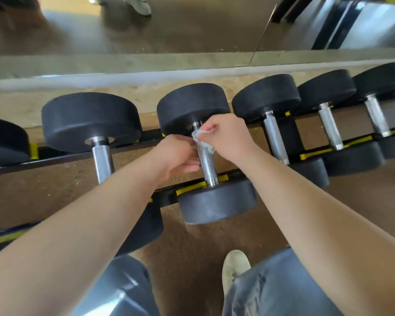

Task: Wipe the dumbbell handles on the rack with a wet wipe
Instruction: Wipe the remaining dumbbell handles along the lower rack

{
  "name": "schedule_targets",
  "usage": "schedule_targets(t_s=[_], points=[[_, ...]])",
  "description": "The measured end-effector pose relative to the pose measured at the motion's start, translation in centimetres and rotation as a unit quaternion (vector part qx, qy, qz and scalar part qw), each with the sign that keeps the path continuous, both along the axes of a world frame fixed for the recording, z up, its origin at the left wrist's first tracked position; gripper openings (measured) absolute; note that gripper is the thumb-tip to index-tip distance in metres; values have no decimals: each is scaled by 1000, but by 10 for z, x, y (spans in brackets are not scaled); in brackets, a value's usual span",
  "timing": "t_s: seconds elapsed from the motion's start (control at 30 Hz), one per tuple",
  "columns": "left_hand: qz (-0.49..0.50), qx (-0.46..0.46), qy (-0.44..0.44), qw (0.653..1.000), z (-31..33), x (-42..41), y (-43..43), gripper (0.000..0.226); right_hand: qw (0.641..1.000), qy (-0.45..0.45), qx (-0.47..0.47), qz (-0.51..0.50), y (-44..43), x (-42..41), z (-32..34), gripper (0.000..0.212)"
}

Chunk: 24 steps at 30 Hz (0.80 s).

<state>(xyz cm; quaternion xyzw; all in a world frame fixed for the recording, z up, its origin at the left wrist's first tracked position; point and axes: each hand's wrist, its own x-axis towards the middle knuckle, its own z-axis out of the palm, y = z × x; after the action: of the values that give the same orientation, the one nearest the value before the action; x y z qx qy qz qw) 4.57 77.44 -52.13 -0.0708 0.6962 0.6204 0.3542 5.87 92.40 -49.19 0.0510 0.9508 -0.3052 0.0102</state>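
A row of black dumbbells with knurled steel handles lies across a black and yellow rack (pixel 192 187). Both my hands meet at the middle dumbbell's handle (pixel 206 165). My right hand (pixel 226 137) pinches a crumpled white wet wipe (pixel 201 139) against the upper part of that handle, just under the far weight head. My left hand (pixel 176 156) curls its fingers against the handle's left side, touching the wipe's edge. The lower half of the handle shows bare.
Neighbouring handles lie to the left (pixel 103 160) and to the right (pixel 275 137), (pixel 330 126), (pixel 376 116). A mirror (pixel 169 26) runs along the wall behind the rack. My shoe (pixel 234 267) and jeans stand on the brown floor below, beside a lower-tier dumbbell (pixel 144 226).
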Motion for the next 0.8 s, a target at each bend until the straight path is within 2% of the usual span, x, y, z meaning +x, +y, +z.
schedule_targets(t_s=[0.1, 0.17, 0.23, 0.33, 0.4, 0.43, 0.5, 0.57, 0.6, 0.67, 0.73, 0.77, 0.8], points=[[6, 34, -38, 999, 2, 0, -4, 38, 974, -192, 40, 117, 10, 27, 9, 10], [5, 33, -51, 998, 3, 1, -6, 45, 951, -258, 55, 161, 16, 40, 9, 12], [-6, 34, -60, 998, 4, 1, -8, 45, 965, -187, 72, 171, 16, 28, 5, 11], [-8, 33, -65, 997, 5, 1, -8, 34, 993, 18, 45, 112, 11, 3, -7, 15], [-4, 37, -61, 997, 7, 1, -7, 28, 994, 64, 3, 88, 8, -1, -12, 17], [-3, 39, -59, 997, 8, 1, -7, 25, 995, 47, -9, 88, 10, 1, -13, 16], [-1, 41, -61, 997, 8, 0, -7, 24, 991, -57, -19, 121, 19, 7, -8, 12], [-2, 41, -66, 997, 7, -1, -7, 29, 965, -197, -7, 173, 30, 15, -4, 12], [-6, 38, -68, 997, 6, -2, -7, 31, 955, -229, -3, 191, 34, 17, -4, 13], [-11, 32, -66, 997, 4, -4, -6, 30, 968, -180, -45, 171, 39, 14, -9, 11], [-9, 21, -56, 998, 5, -4, -4, 24, 978, -91, -182, 51, 37, 4, -16, 8], [-6, 16, -53, 998, 6, -4, -3, 22, 970, -75, -230, -10, 34, -4, -22, 6], [-1, 12, -52, 999, 6, -4, -3, 21, 968, -66, -238, -43, 30, -11, -29, 10]])
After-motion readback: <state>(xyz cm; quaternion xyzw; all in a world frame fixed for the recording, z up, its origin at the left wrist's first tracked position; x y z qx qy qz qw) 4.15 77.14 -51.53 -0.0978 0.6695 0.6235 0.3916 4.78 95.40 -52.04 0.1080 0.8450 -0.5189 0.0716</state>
